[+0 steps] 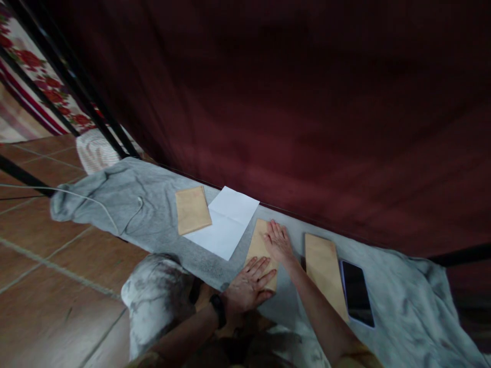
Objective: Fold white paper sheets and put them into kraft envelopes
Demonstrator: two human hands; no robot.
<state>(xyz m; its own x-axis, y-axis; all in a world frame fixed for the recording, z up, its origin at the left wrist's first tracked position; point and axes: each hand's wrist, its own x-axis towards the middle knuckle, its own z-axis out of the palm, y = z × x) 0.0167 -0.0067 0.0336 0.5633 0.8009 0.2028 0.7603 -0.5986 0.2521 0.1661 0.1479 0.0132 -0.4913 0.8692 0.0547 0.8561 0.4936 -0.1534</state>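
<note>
A flat piece of brown paper (pixel 256 246) lies on the grey cloth in front of me, and I cannot tell whether it is a bag or a folded sheet. My left hand (pixel 246 286), with a dark band on its wrist, rests on the paper's near end with fingers spread. Over its far right edge lies my right hand (pixel 278 241), palm down and fingers stretched out. Left of them is a white sheet (pixel 228 220) with a crease. A folded brown paper (pixel 192 208) overlaps its left side. Another long brown paper piece (pixel 324 268) lies right of my right forearm.
A phone (pixel 357 292) with a dark screen lies at the right. The grey cloth (pixel 153 225) covers a narrow bench-like surface, with a white cable (pixel 102 204) across its left end. A dark red curtain (pixel 268 102) hangs behind. Black metal bars (pixel 76 87) stand left above the tiled floor.
</note>
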